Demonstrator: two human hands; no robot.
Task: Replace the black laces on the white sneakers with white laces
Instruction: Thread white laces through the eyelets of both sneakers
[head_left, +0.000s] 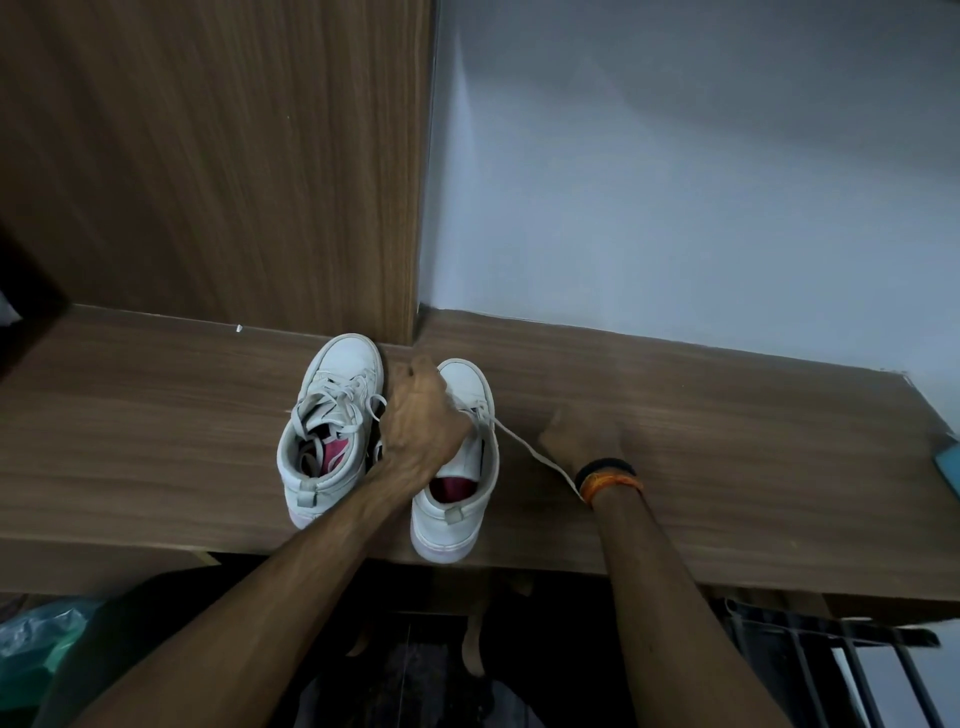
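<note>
Two white low-top sneakers with pink insoles stand side by side, toes pointing away, on a brown wood-grain tabletop (701, 415). The left white sneaker (332, 431) carries pale white laces (340, 402) threaded up its front, their loose ends spilling into the opening. The right white sneaker (457, 467) sits with its heel at the near edge of the tabletop, just beside its partner.

The left hand (421, 421) reaches across from the near left and lies over the right sneaker's tongue area, fingers curled down around the upper (what exactly they pinch underneath is hidden by the hand itself). From the eyelets just beyond it, a thin white lace (524, 447) runs taut and diagonally toward the right hand (582, 431), which rests on the tabletop well to the right of the shoe. That hand is motion-blurred; its fingers look bent, and the lace passes under it toward the wrist, but whether they grip the lace cannot be told. A black and orange wristband (608, 475) circles the right wrist.

Behind the shoes rise a brown wooden panel (208, 156) and a pale grey wall (701, 156). A teal flat object (948, 462) pokes in at the right edge, and crumpled green plastic (41, 639) lies below the tabletop, lower left.
</note>
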